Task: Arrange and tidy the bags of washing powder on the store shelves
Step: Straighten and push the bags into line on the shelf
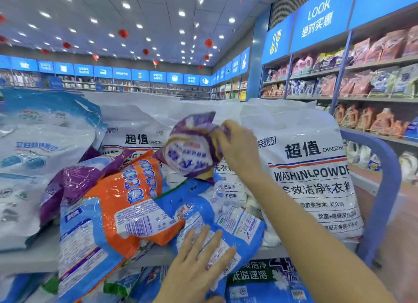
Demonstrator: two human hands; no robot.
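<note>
Nearest, the left hand [194,266] lies flat, fingers straight and spread, pressing on a glossy blue-and-white plastic bag of washing powder [244,225]. This bag lies back-side up with its barcode showing. Its long axis runs roughly front to back, and its near end hangs over the front lip of the grey shelf board [34,257].

Just to its left, a crinkled orange plastic bag [126,203] lies slanted on the heap, also over the lip. A shiny purple bag [72,182] is wedged beyond it.

Further in, the right hand [237,149] reaches across with its fingers curled round the right edge of a small purple-and-white powder bag [190,151], holding it in the air above the pile. The bag is bunched. Its printed face turns toward the camera and its long axis stands steeply, leaning a little.

Behind stand tall white plastic sacks printed with black lettering [312,180], upright and side by side. The far wall shelves of pink pouches and bottles [373,83] lie well beyond.

The step in hand looks like sorting the loose heap: one bag is lifted out while the other hand steadies what lies below. The next move probably calls for a free slot among like bags, with the small bag turned upright and face out. The overhanging bags would also need pushing back so that nothing slides off.
</note>
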